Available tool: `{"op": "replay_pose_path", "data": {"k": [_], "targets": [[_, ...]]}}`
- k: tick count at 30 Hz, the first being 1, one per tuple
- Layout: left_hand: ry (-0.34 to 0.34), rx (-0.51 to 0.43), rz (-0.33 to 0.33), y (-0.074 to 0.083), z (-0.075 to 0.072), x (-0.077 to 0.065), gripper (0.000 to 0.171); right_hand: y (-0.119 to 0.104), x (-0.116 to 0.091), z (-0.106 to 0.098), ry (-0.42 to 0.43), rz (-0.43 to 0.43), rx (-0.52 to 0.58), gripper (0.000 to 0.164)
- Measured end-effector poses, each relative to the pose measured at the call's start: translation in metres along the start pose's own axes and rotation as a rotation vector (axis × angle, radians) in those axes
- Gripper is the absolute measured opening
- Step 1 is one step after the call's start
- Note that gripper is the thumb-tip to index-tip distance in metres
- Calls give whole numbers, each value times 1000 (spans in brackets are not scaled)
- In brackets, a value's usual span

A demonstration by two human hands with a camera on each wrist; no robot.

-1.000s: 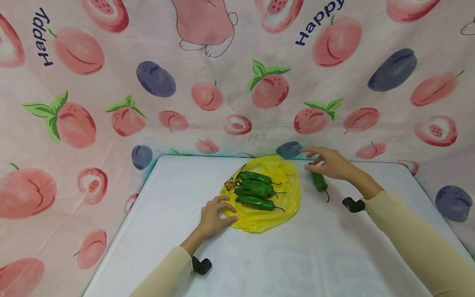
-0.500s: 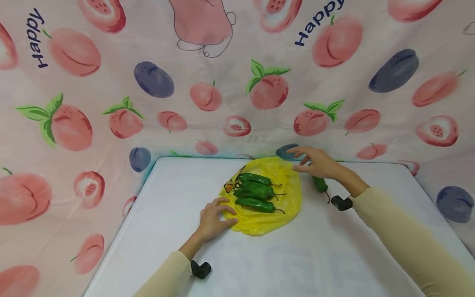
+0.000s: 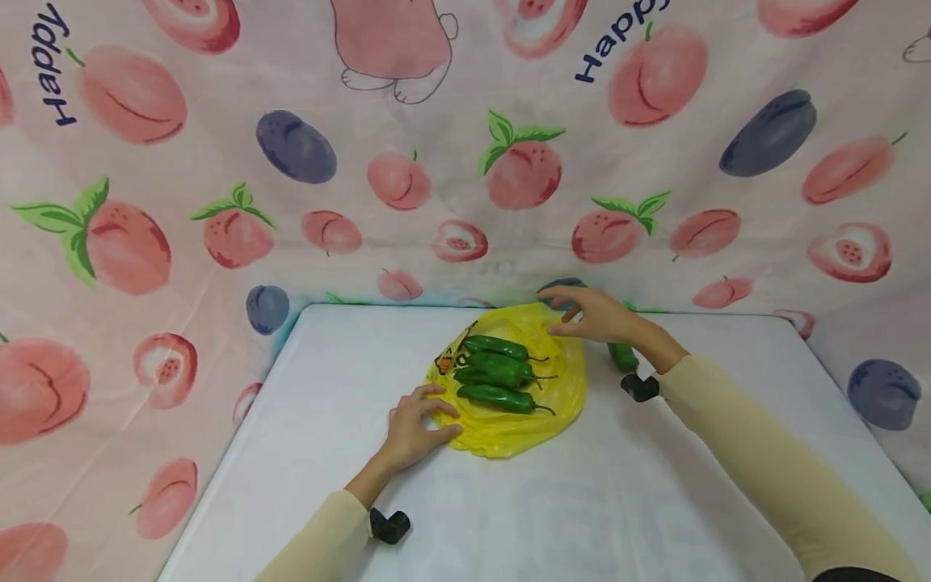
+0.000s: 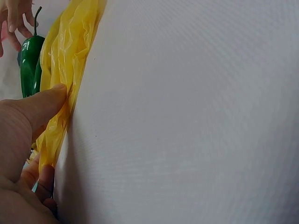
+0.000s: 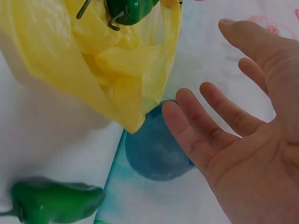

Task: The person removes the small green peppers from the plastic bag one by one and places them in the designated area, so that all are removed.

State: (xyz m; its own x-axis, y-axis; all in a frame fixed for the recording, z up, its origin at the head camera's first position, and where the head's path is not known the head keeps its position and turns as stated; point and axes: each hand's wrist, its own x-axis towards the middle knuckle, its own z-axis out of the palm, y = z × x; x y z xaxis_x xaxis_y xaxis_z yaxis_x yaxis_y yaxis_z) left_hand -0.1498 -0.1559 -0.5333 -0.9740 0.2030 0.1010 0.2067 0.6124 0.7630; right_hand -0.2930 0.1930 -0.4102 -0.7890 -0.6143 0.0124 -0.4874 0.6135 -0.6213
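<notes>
A yellow plastic bag [image 3: 502,440] lies spread on the white table, with three green chili peppers [image 3: 496,373] side by side on it. My left hand [image 3: 413,430] rests at the bag's left edge, thumb and fingers spread apart. In the left wrist view its thumb [image 4: 44,103] touches the crumpled plastic. Above the bag's far right edge, my right hand [image 3: 600,315] hovers with relaxed, parted fingers. Nothing is in that hand in the right wrist view. Another green chili pepper [image 5: 56,200] lies right of the bag, partly hidden behind my right wrist in the head view.
A fruit-printed cloth [image 3: 400,242] hangs behind and to the left of the white table [image 3: 305,388]. The table's far edge runs just behind the bag. A small black device [image 3: 389,527] is strapped at my left wrist, a similar one [image 3: 640,387] at the right.
My right hand has moved left from over the single pepper to the bag's far right edge, holding nothing. My left hand has stayed at the bag's left edge.
</notes>
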Motion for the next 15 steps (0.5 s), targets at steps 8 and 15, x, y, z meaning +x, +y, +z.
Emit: {"op": "replay_pose_path", "data": {"k": [8, 15], "targets": [[5, 1, -6, 1, -2, -1, 12, -4, 21, 13, -99, 3, 55, 66], [2, -3, 0, 2, 0, 0, 11, 2, 35, 23, -137, 3, 53, 66]]}}
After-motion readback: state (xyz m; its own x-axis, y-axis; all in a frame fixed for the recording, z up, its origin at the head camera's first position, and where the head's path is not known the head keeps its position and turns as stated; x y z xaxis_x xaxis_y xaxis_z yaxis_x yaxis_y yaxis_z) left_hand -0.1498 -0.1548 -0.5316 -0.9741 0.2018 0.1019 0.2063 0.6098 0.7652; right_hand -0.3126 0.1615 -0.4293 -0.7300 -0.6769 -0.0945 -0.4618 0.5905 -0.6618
